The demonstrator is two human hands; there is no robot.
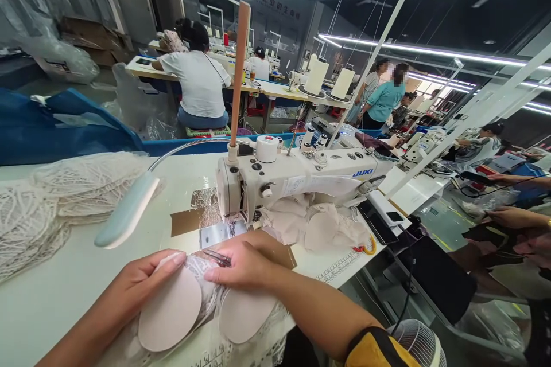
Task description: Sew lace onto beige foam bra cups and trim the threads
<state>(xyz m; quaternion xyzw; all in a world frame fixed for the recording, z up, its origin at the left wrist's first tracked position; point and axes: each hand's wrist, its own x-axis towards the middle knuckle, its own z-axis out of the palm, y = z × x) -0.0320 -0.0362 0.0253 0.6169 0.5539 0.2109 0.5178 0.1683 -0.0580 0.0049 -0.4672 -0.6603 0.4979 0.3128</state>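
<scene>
My left hand (140,281) pinches the top edge of a white lace bra piece (202,284) near the front of the table. One smooth beige cup (170,312) hangs under its thumb, and a second beige cup (245,315) lies to the right, below my other hand. My right hand (247,266) is closed around small metal thread snips (217,257), their tips pointing left toward the lace. Its thumb rests at the lace edge. Just beyond both hands stands a white sewing machine (301,175), its needle area close behind the snips.
A lamp (129,209) on a bent neck leans over the left side. Stacked lace pieces (55,206) lie at the far left. More beige fabric (318,226) is bunched under the machine arm, near orange-handled scissors (369,245). Co-workers sit at machines beyond; another person's hands (516,218) show at right.
</scene>
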